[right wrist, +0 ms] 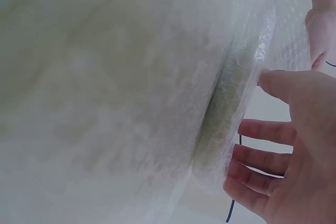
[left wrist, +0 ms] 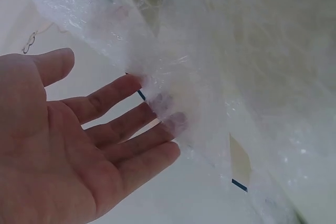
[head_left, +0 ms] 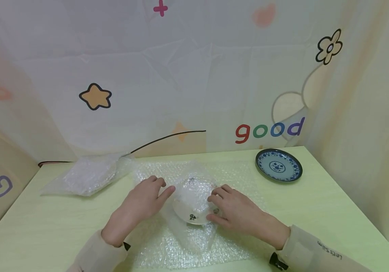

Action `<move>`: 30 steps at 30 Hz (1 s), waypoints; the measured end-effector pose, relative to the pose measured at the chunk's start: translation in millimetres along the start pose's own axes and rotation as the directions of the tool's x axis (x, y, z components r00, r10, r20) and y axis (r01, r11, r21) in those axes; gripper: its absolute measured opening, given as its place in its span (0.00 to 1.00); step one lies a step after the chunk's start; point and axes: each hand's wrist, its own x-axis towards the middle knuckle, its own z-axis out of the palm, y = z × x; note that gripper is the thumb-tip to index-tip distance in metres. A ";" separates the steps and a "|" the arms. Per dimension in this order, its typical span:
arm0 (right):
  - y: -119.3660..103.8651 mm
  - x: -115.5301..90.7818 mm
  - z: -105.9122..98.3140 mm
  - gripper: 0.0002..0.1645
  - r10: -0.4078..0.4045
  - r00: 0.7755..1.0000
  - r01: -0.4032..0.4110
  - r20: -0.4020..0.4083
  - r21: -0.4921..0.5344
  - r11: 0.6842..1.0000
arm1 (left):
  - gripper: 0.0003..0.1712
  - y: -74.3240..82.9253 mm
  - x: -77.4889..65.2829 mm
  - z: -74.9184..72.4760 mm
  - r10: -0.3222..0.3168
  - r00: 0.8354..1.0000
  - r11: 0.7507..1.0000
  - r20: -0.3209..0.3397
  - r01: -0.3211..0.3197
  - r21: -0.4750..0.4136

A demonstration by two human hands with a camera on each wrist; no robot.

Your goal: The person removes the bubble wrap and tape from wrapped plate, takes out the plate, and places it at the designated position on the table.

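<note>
In the middle of the head view lies a white plate (head_left: 188, 207) with small dark marks near its rim, partly under folded clear bubble wrap. It rests on a spread bubble wrap sheet (head_left: 157, 251). My right hand (head_left: 236, 209) touches the plate's right side, thumb and fingers apart. In the right wrist view, the fingertips of the right hand (right wrist: 286, 145) meet the wrap's edge (right wrist: 244, 72). My left hand (head_left: 143, 200) hovers by the plate's left side, fingers loosely bent. In the left wrist view, some fingertips of that hand (left wrist: 100, 135) show through clear wrap (left wrist: 184, 93).
A dark-rimmed plate with a blue pattern (head_left: 277, 166) lies at the table's back right. At the back left is a bubble-wrapped bundle (head_left: 90, 175). A printed cloth (head_left: 181, 75) hangs behind and beside the pale table (head_left: 323, 211).
</note>
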 end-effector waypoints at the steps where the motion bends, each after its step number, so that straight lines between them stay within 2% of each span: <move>1: 0.1 -0.1 0.0 0.26 -0.002 1.000 0.002 0.001 -0.007 1.000 | 0.25 -0.1 -0.2 -0.2 -0.003 1.000 1.000 -0.003 0.003 0.003; 8: 0.6 -1.3 0.3 0.26 -0.034 0.999 0.034 0.004 -0.022 0.999 | 0.21 -3.1 -2.9 -0.8 -0.016 1.000 1.000 -0.004 0.016 -0.011; 15: 1.1 -1.3 0.8 0.27 -0.030 0.999 0.030 0.016 -0.023 0.999 | 0.20 -4.1 -6.6 -3.4 -0.029 0.999 1.000 0.016 0.029 -0.009; 21: 1.9 -1.2 1.7 0.27 -0.023 0.999 0.024 0.031 -0.020 1.000 | 0.20 -6.0 -11.0 -7.0 -0.046 0.992 0.999 0.114 0.044 0.023; 30: 0.2 -0.2 -0.7 0.26 -0.020 0.999 0.021 0.039 -0.024 0.999 | 0.17 -14.2 -16.0 -11.7 0.006 0.972 0.999 0.233 -0.013 0.030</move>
